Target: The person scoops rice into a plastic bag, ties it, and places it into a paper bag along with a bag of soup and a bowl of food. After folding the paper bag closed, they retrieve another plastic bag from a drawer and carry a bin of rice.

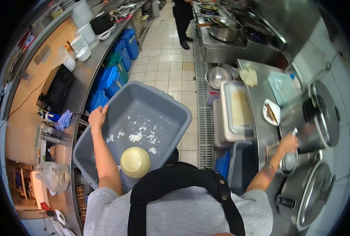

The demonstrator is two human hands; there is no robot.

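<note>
My left hand [98, 117] is closed on the left rim of a grey plastic tub [171, 100], which is tilted in front of my body. Clumps of what looks like cooked rice [135, 137] are scattered over the tub's bottom. A pale yellow bowl [135, 162] lies in it near my forearm. Out to the right, my right hand [288, 143] is closed above the steel counter, with a small white end poking out past the fingers. What that belongs to is hidden. Just below this hand is a small metal container [289, 162], between two large lidded steel pots.
Large steel pots [306, 196] stand on the right counter beside a white dish [271, 112] and a pale blue container [283, 86]. Lidded bins [110, 78] line the left counter's underside. Another person [182, 19] stands up the tiled aisle by the stove.
</note>
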